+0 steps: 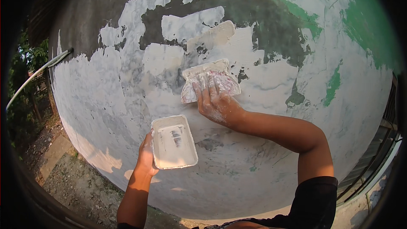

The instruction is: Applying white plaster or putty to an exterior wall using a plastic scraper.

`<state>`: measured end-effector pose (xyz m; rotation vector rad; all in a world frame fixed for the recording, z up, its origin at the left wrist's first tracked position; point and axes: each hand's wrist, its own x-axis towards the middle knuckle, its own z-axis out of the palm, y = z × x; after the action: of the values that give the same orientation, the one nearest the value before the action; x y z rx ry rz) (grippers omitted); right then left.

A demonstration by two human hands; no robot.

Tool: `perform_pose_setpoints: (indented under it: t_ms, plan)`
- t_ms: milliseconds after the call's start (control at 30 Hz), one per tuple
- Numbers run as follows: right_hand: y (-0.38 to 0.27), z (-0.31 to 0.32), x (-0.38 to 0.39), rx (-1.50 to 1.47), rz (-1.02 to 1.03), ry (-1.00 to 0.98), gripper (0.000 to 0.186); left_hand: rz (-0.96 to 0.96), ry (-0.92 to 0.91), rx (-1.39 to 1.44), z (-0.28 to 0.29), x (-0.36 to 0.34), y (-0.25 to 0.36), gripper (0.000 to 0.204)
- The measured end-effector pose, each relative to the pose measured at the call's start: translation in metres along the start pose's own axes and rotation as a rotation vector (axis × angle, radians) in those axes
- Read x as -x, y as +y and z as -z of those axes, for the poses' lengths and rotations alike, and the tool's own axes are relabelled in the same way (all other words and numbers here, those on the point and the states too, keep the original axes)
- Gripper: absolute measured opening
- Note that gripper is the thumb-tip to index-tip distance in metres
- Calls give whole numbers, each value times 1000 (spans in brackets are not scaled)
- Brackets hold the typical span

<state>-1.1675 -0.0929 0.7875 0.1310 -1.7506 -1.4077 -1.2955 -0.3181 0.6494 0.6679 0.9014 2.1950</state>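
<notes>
My right hand [218, 105] grips a wide putty spreader [229, 81] smeared with white filler, its broad edge against the wall [263, 140]. White residue covers the fingers. A fresh pale patch of putty [212, 36] lies on the wall just above the spreader. Lower and to the left, my left hand [146, 152] holds a rectangular putty tray [173, 157] by its left side. The tray's inside is coated with cream-white filler, with a darker scraped streak in its middle. The fingers behind the tray are hidden.
Dark grey bare areas and green paint [364, 29] show around the white filler. A pale hose or cable [32, 76] sticks out at the wall's left edge. Rough soil [80, 186] runs along the lower left; a slatted window or shutter [369, 161] stands at right.
</notes>
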Motion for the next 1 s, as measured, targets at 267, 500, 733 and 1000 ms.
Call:
perform_pose_setpoints:
  t_ms: [267,500,733,1000]
  plan:
    - [93,27,-64,14,-294,125,34,-2,43,-46,-2,-3,19,49]
    - [51,-9,-62,-39,-203,159,39,-16,165,-32,5,-5,21,52]
    - [-1,42,-53,-414,47,-156,35,-16,180,-41,10,-9,14,52]
    - [52,-3,-22,-250,-161,162,44,44,242,-55,6,-11,19,50]
